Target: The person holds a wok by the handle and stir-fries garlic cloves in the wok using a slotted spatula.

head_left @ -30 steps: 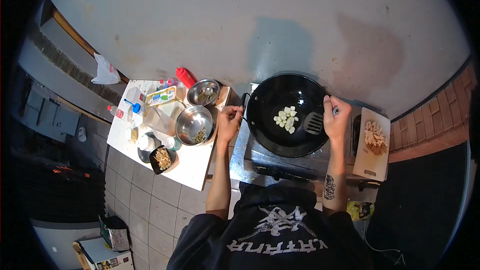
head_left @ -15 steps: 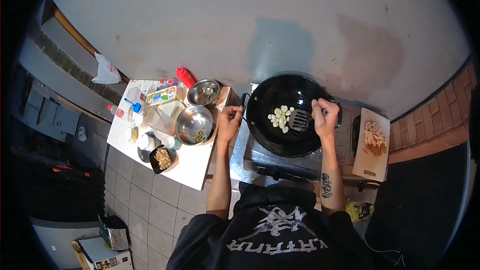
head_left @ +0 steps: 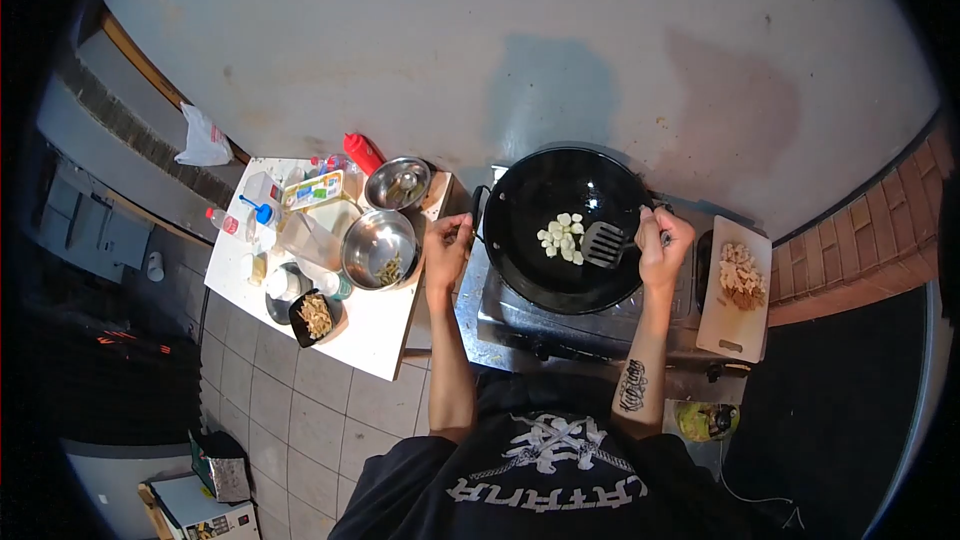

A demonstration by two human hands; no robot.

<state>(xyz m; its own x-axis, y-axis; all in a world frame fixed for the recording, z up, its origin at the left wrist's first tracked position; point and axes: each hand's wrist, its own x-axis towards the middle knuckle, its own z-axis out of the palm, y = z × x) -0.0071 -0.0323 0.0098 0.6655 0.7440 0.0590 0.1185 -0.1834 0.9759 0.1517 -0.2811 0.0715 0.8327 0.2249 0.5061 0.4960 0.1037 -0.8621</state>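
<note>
A black wok (head_left: 545,175) stands on the metal stove (head_left: 500,325), with a small heap of pale chopped pieces (head_left: 562,237) at its middle. My right hand (head_left: 664,245) is wrapped round the handle of a black slotted spatula (head_left: 604,245). The spatula's head rests inside the wok, just right of the pale pieces. My left hand (head_left: 448,248) is closed at the wok's left loop handle (head_left: 479,202), fingertips pinched at its lower end.
Left is a white table (head_left: 385,345) with metal bowls (head_left: 380,248), a red squeeze bottle (head_left: 362,152), a plastic tub (head_left: 320,192) and a black bowl of shredded food (head_left: 314,318). Right of the stove lies a cutting board (head_left: 733,330) with chopped food. A wall (head_left: 600,40) stands behind.
My right hand and the spatula have shifted slightly right, away from the pale pieces. My left hand stays by the wok's handle. The whole view has moved a little.
</note>
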